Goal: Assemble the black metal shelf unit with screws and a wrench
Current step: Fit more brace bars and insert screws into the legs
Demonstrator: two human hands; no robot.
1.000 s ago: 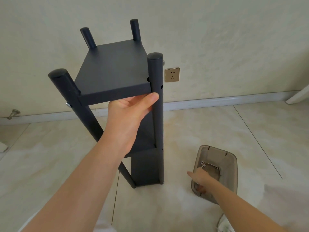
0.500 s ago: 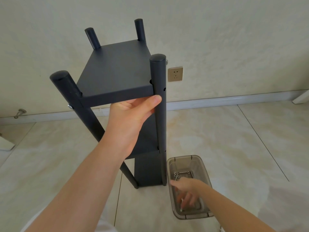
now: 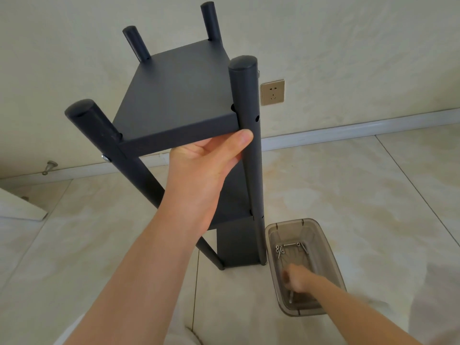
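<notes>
Left grip (image 3: 204, 168) clasps shelf unit (image 3: 179, 95) at top tier; right grip (image 3: 297, 278), blurred in tray (image 3: 332, 255), state unclear. Pinch one screw (image 3: 279, 252); hold steady.

A bare room in a home: marbled floor tiles (image 3: 348, 195), white skirting board (image 3: 348, 129) and 1 wall socket (image 3: 272, 92) just above it.

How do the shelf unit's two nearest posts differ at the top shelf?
The near-left post carries a silver screw there; the near-right post shows an empty hole. The left hand grips the top shelf beside the near-right post, away from the near-left post. Both are black, round and capped.
</notes>
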